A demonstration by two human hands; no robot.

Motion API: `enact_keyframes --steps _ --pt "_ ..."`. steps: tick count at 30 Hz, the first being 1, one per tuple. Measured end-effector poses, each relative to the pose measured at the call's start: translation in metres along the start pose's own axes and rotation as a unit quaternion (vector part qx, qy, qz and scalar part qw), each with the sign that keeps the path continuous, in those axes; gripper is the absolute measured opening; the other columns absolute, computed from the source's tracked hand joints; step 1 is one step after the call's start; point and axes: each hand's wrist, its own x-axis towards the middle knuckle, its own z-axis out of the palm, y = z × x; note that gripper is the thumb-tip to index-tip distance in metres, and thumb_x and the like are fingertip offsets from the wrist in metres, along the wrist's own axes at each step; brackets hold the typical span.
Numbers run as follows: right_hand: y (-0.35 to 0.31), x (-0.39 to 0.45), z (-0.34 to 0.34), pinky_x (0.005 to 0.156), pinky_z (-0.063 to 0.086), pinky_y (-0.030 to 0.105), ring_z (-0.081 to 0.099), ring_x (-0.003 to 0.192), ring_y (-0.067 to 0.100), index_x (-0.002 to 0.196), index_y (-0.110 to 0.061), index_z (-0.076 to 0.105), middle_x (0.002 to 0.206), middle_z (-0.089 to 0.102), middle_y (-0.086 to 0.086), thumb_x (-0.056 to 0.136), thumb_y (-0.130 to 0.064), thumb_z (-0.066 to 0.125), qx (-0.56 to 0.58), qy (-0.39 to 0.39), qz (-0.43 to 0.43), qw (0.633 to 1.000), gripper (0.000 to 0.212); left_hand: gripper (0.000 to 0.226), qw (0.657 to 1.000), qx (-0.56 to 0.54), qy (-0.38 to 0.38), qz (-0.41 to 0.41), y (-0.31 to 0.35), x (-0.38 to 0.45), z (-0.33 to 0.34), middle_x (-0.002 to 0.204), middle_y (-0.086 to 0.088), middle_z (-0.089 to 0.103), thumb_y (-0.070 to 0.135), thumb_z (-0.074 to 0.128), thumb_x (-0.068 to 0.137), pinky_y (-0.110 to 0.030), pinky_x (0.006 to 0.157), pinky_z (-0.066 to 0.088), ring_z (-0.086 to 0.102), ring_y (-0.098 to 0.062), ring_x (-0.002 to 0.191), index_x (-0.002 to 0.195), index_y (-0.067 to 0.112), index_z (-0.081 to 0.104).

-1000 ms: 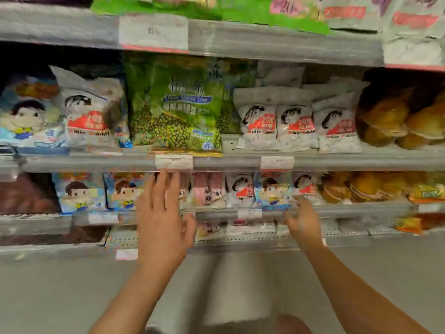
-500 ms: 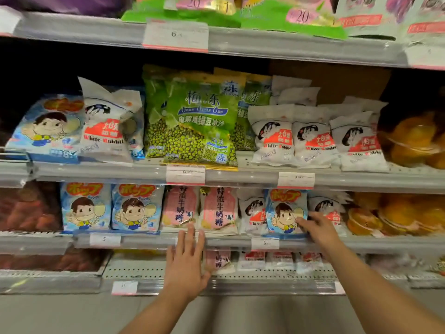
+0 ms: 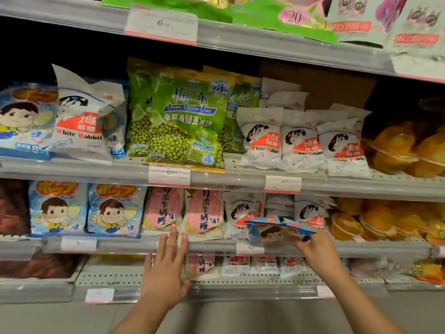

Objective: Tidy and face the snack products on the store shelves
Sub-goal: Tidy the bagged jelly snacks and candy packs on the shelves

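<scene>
My right hand [image 3: 316,253] grips a blue cartoon-boy candy bag [image 3: 277,229], tilted forward and pulled out in front of the White Rabbit bags [image 3: 240,213] on the lower shelf. My left hand [image 3: 165,268] is flat with fingers spread, its fingertips at the shelf rail [image 3: 120,244] below the pink milk-candy bags [image 3: 161,209]. Two more blue cartoon-boy bags [image 3: 57,208] stand upright at the left of that shelf.
On the shelf above stand green mung-bean bags [image 3: 185,121], White Rabbit bags [image 3: 301,141] and, at far left, a blue cartoon-boy bag [image 3: 24,119]. Orange fruit-cup packs [image 3: 407,148] fill the right side. Small packets [image 3: 202,265] lie on the bottom perforated shelf.
My right hand has taken the blue cartoon-boy bag from among the White Rabbit bags and tipped it out toward me. My left hand has risen slightly toward the shelf rail.
</scene>
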Motion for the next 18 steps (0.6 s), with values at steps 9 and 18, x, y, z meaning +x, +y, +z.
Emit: enact_keyframes --steps 9,18 --pt "-0.12 0.019 -0.038 0.069 0.055 0.023 0.068 0.071 -0.003 0.08 -0.032 0.072 0.07 0.071 -0.022 0.085 -0.025 0.081 0.087 -0.004 -0.127 0.988 0.012 0.109 0.998 0.049 -0.018 0.045 -0.007 -0.004 -0.009 0.145 -0.006 -0.06 0.057 0.055 0.094 -0.057 0.125 0.007 -0.038 -0.035 0.147 0.15 0.036 -0.036" --pt "-0.143 0.048 -0.039 0.043 0.032 0.01 0.051 0.043 -0.004 0.061 -0.016 0.037 0.041 0.047 -0.016 0.086 -0.003 0.077 0.233 -0.033 -0.112 0.965 0.049 0.063 0.987 -0.053 0.001 0.149 -0.043 -0.025 -0.082 0.167 0.001 0.028 0.037 0.053 0.094 -0.042 0.114 0.041 0.031 -0.025 0.151 0.155 0.037 0.037"
